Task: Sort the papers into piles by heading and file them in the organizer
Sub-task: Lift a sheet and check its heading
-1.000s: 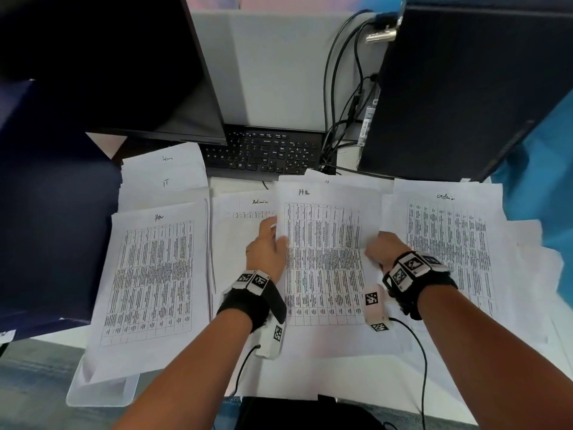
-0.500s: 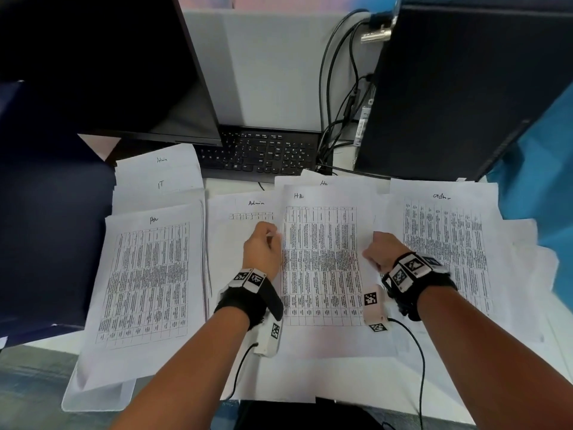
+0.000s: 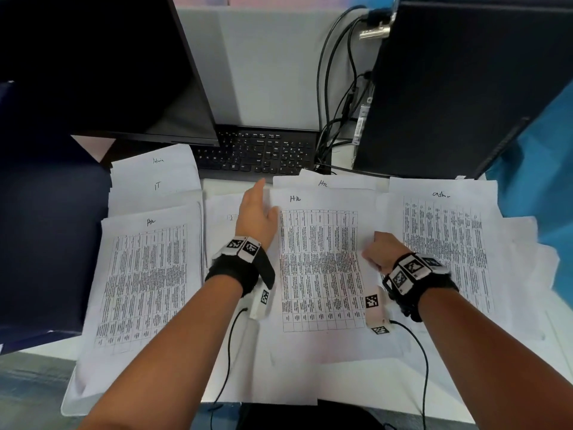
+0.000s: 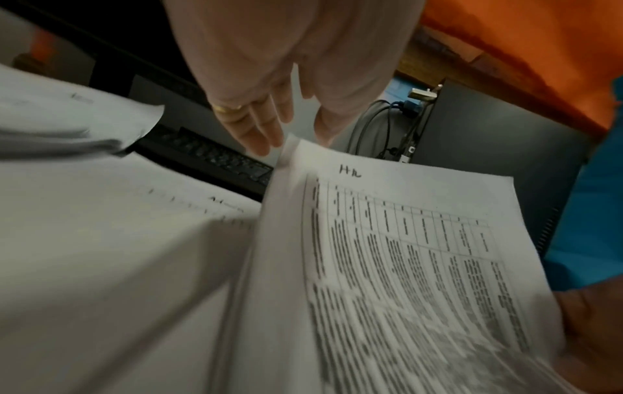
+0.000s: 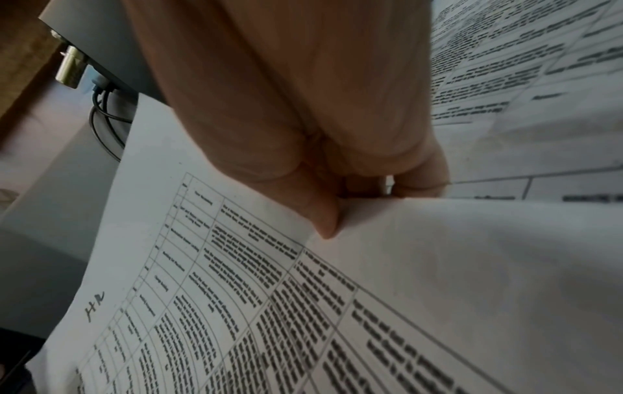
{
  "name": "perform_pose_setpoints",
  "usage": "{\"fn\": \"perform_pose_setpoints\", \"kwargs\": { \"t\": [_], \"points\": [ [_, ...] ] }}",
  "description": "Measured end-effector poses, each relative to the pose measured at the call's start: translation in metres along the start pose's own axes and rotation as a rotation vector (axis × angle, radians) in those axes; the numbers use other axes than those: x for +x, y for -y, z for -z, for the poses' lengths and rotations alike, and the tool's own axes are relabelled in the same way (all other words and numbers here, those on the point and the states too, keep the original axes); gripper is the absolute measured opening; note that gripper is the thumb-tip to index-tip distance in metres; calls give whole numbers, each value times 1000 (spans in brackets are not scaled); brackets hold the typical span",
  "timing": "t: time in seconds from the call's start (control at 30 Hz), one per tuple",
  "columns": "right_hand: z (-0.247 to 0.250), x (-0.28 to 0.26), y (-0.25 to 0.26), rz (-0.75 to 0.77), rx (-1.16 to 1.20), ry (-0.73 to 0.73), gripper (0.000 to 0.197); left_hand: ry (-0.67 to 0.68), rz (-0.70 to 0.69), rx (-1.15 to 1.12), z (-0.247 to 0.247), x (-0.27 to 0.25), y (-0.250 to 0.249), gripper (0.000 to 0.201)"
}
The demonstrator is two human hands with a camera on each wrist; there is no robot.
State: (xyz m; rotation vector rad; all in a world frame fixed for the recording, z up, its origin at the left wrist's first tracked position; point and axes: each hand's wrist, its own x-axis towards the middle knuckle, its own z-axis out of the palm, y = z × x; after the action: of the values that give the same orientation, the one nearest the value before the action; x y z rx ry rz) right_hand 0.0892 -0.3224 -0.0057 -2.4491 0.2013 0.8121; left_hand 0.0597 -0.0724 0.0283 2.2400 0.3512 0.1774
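**Fingers on the HR sheet**

Right hand fingers pinch the right edge of the HR sheet. Left hand lies released, fingers straight, beside its left edge. Long axis runs toward the keyboard. Three paper piles flank it.

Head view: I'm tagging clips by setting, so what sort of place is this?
Probably an office desk. A black keyboard lies behind the white printed sheets, beside a dark monitor and a black computer tower with cables plugged in.
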Motion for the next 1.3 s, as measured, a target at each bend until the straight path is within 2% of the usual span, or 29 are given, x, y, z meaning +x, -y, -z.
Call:
{"fn": "perform_pose_setpoints", "kwargs": {
  "t": [0.27, 0.4, 0.47, 0.6, 0.73, 0.8, 0.9, 1.03, 1.1, 1.17, 1.23, 1.3],
  "points": [
    [0, -3, 2, 14, -35, -10, 40, 161, 37, 229, 13, 17, -6, 47],
    [1, -6, 4, -11, -48, 5, 36, 223, 5, 274, 18, 16, -8, 43],
    [1, -4, 3, -11, -46, 0, 36, 199, 2, 288, 18, 13, -9, 37],
    [-1, 1, 1, -11, 10, -11, 38, 137, -4, 224, 12, 5, -8, 10],
    [0, 1, 1, -23, 45, -6, 39, 48, 93, -18, 7, 1, -1, 17],
    [0, 2, 1, -32, 56, 12, 38, 48, 98, -27, 9, 1, 1, 16],
    [-1, 6, -2, -19, 53, 10, 37, 150, 89, -48, 10, 1, 5, 9],
    [1, 2, 0, -21, 32, -6, 37, 446, 22, -136, 11, -6, 12, 11],
    [1, 2, 1, -31, 18, 2, 32, 511, 28, -171, 12, -8, 11, 14],
    [1, 2, 1, -34, 13, 26, 18, 467, 20, -186, 12, -8, 10, 13],
    [2, 4, -1, -49, -44, 39, 29, 335, 7, -203, 10, -5, 10, 20],
    [7, 5, -3, -76, -119, 10, 41, 220, 18, -285, 6, -2, 9, 45]
  ]
}}
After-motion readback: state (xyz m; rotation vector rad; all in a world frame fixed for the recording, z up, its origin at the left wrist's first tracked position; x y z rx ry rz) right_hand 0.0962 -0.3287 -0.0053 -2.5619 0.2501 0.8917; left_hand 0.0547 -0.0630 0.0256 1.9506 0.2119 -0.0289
